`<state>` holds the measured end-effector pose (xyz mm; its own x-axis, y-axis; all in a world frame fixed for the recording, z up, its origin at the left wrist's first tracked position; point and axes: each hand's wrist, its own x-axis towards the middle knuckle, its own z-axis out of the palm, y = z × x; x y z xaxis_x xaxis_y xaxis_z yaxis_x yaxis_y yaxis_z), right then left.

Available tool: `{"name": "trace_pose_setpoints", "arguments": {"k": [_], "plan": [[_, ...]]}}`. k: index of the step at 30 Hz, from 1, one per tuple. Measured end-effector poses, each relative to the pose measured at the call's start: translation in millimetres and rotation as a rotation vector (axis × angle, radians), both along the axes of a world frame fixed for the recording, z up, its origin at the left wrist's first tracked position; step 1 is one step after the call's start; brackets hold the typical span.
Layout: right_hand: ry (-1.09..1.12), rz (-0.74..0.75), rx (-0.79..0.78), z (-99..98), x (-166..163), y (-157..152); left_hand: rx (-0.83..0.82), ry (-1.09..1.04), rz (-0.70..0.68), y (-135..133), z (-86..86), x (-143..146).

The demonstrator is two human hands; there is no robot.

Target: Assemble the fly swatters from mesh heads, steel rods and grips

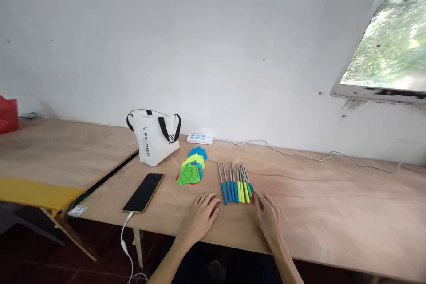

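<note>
My left hand (199,216) lies palm down near the table's front edge, fingers loosely spread and holding nothing. To its right is a row of fly swatter rods (232,191), thin metal shafts with blue, yellow and green grips, their shafts pointing away from me. My right hand (269,217) is closed around the blue grip of one fly swatter rod (252,187), which slants across the right end of the row. A bit of red shows beside those fingers, mostly hidden. Beyond my left hand, flat mesh fly swatter heads (188,174) in green, yellow, blue and red overlap in a stack.
A phone (143,192) on a white charging cable (124,245) lies at the left front. Behind it stands a white tote bag (155,142). A power strip (199,138) sits by the wall, its cord running right. A gap separates the left table (66,142).
</note>
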<state>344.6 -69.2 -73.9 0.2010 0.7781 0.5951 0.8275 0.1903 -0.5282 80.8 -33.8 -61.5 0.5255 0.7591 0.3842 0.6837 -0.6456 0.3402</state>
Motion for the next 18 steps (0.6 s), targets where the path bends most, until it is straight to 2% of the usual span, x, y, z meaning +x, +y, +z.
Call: {"name": "trace_pose_setpoints", "arguments": {"k": [6, 9, 15, 18], "plan": [[0.01, -0.096, 0.057, -16.1, 4, 8, 0.0, 0.003, -0.005, -3, 0.2, 0], [-0.021, -0.062, 0.077, -20.5, 5, 11, -0.006, -0.004, -0.001, -3, -0.4, 0], [-0.089, -0.078, 0.285, -23.2, 6, 12, -0.019, -0.01, -0.006, -5, 0.7, 0], [-0.095, -0.029, 0.314, -23.8, 5, 12, -0.021, -0.004, -0.005, -5, 0.1, 0]]}}
